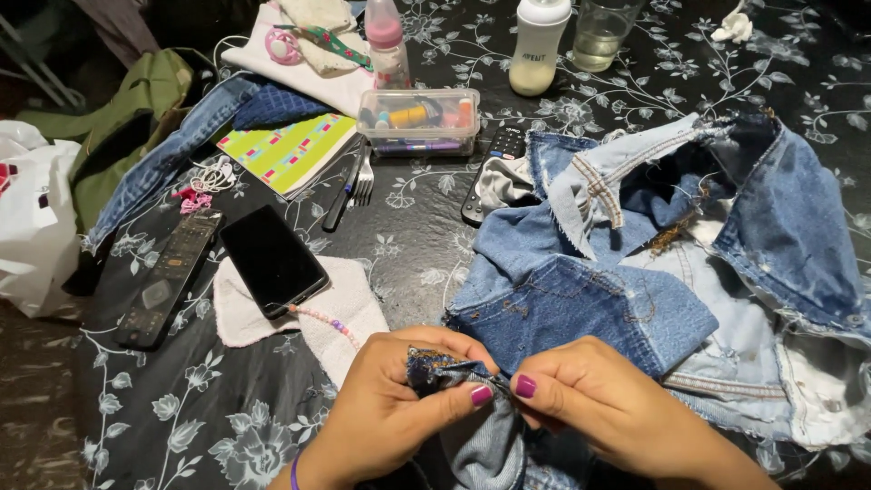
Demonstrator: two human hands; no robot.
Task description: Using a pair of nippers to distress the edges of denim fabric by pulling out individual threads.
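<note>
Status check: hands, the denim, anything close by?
Both hands, left hand and right hand, pinching denim piece. Phone on cloth beside them.

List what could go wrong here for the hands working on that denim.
Both hands, left hand and right hand, pinch a denim strip; any needle is hidden, so a prick seems possible. The loose denim pile could drag the remote beneath its edge. The phone lies near the left hand's elbow room.
</note>
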